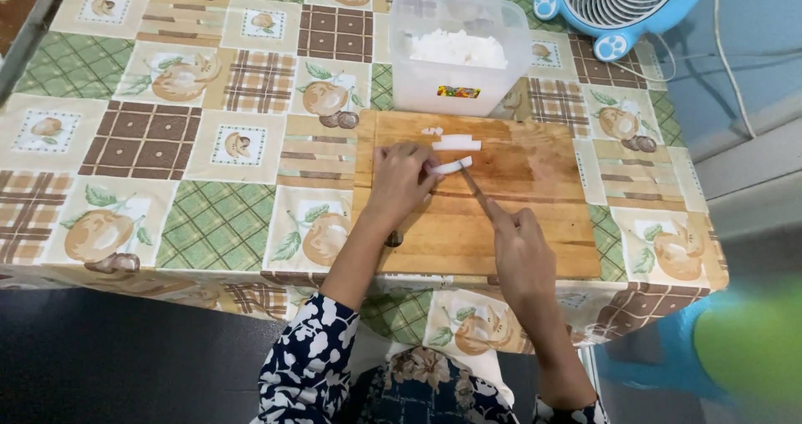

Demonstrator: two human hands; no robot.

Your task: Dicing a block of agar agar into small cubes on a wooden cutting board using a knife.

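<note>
The left hand presses its fingertips onto a white strip of food on the wooden cutting board, and the right hand grips a knife whose blade slants up to meet that strip just right of the holding fingers. Just beyond the pinned strip lie another white piece and a smaller scrap, both apart from the fingers. Farther past them, touching the board's far edge, stands a clear plastic tub holding white chopped pieces, all on a chequered fruit-print tablecloth, with a blue fan well off to the right.
</note>
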